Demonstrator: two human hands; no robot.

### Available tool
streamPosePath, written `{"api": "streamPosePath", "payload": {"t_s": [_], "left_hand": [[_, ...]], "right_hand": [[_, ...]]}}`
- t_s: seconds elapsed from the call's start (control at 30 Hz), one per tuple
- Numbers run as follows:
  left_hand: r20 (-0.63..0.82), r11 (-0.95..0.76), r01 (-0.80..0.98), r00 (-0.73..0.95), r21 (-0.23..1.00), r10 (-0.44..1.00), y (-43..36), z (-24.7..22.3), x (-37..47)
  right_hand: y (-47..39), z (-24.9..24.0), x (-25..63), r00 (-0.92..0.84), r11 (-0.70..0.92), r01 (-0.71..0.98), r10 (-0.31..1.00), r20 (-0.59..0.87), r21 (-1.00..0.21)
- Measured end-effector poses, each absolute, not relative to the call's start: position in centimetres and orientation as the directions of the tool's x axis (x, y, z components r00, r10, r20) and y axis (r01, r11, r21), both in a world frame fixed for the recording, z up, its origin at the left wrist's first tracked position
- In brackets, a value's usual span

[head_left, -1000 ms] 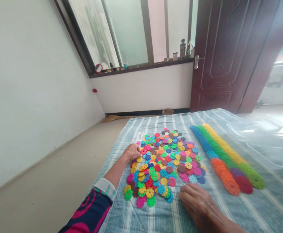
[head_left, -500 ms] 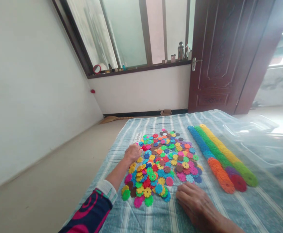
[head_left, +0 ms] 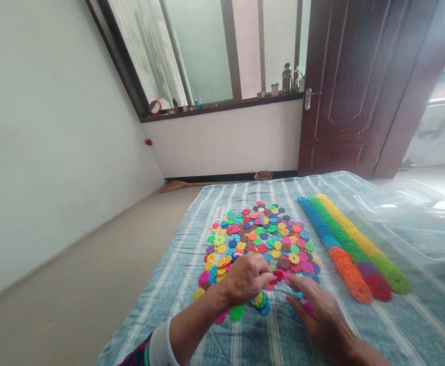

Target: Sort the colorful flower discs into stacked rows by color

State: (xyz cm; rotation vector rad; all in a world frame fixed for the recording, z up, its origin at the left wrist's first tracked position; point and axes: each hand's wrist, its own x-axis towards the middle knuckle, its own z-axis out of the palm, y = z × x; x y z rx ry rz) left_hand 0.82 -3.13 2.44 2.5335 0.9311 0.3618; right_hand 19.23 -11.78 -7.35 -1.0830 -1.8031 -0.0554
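While the left hand (head_left: 247,277) pinches a red disc (head_left: 278,276) between thumb and fingertips, I see the right hand (head_left: 319,310) facing it from just beside, its thumb parted from the fingers. From here I cannot tell whether those fingertips touch the red disc. A pink disc (head_left: 309,308) shows at the right thumb, though I can't make out contact. Around and beyond the hands, the loose pile of coloured discs (head_left: 262,236) spreads over a striped cloth (head_left: 176,272). To its right I have three long rows of overlapping discs (head_left: 338,229) lying side by side, and, past them, clear plastic containers (head_left: 416,231).
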Motion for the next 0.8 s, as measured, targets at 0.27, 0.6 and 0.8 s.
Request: {"api": "streamPosePath", "payload": {"t_s": [0.27, 0.6, 0.8], "left_hand": [[0.154, -0.751, 0.413, 0.817, 0.516, 0.556, -5.5, 0.8, 2.3], [0.220, -0.724, 0.359, 0.791, 0.588, 0.571, -5.9, 0.1, 2.1], [0.193, -0.701, 0.480, 0.736, 0.528, 0.649, -4.4, 1.1, 1.4]], "right_hand": [[-12.1, -6.3, 20.2, -0.043, 0.553, 0.644, 0.716, 0.697, -0.528], [-12.6, -1.2, 25.2, -0.235, 0.363, 0.714, 0.930, 0.284, -0.599], [-13.4, 2.5, 32.9, 0.053, 0.054, 0.774, 0.987, 0.149, -0.631]]}}
